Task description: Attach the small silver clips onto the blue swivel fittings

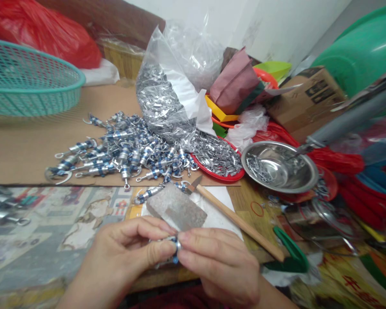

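Observation:
My left hand [131, 253] and my right hand [217, 257] meet at the near table edge, both pinching a small blue and silver metal part [175, 251]. The fingers cover most of it. Just beyond them lies a grey rectangular block [176, 208] on white paper. A hammer [238, 221] with a wooden handle rests diagonally to the right of the block, its head close to the block's far corner. Behind the block spreads a heap of similar blue and silver parts [125, 148] with rings and hooks, on brown cardboard.
A red plate [217, 174] of small metal pieces and a steel bowl [278, 171] stand right of the heap, beside a clear bag [164, 98] of metal pieces. A turquoise basket [35, 101] sits back left. More parts [3, 210] lie at the left edge.

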Demonstrator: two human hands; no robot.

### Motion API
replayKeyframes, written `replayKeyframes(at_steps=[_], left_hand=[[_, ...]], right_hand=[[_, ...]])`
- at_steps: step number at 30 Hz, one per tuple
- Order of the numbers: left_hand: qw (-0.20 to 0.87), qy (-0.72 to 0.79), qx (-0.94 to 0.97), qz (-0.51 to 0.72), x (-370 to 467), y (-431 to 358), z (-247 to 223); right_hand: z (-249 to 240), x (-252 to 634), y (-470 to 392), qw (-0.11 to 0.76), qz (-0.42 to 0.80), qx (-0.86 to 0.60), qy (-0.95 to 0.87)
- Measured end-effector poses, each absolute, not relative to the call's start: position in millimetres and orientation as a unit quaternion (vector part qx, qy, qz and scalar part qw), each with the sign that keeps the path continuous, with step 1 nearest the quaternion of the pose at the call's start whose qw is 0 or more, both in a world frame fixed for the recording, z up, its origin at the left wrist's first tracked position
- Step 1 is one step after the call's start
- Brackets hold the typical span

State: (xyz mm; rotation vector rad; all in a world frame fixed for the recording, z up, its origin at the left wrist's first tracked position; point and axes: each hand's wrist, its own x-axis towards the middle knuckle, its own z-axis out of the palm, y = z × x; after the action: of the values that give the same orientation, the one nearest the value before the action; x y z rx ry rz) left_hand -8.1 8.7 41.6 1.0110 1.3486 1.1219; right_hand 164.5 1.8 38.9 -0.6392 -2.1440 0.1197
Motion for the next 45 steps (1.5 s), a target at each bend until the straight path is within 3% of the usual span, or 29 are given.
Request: replayKeyframes(at_steps=[8, 13, 15, 17, 18, 21, 26, 35, 40, 45], left_hand=[[0.622, 0.533, 0.278, 0.502, 1, -8, 40], [0.664, 0.51, 0.261, 0.48, -3, -7, 30], [0.685, 0.499, 0.256, 0.465, -7, -4, 27], [0.701, 0.489, 0.253, 0.454, -9, -1, 26], [0.705, 0.486, 0.255, 0.45, -10, 1, 27], [0.703, 0.489, 0.267, 0.443, -11, 3, 29], [0.708, 0.48, 0.274, 0.44, -10, 4, 29], [0.712, 0.473, 0.258, 0.45, -9, 4, 24], [0.72, 0.464, 0.25, 0.451, -10, 5, 20], [0.731, 0.442, 0.249, 0.457, -11, 5, 19]], right_hand=[[43, 153, 4, 0.489, 0.197, -0.359, -0.77], [57, 166, 14, 0.359, 0.313, -0.361, -0.801], [58, 185, 33, 0.339, 0.256, -0.417, -0.804], [55, 213, 61, 0.325, 0.097, -0.534, -0.775], [53, 228, 76, 0.26, 0.02, -0.593, -0.762], [41, 267, 119, 0.173, 0.006, -0.634, -0.754], [26, 287, 149, 0.124, 0.023, -0.64, -0.758], [43, 238, 117, 0.232, 0.033, -0.607, -0.76], [57, 174, 53, 0.293, 0.199, -0.434, -0.828], [51, 153, 36, 0.341, 0.166, -0.299, -0.876]])
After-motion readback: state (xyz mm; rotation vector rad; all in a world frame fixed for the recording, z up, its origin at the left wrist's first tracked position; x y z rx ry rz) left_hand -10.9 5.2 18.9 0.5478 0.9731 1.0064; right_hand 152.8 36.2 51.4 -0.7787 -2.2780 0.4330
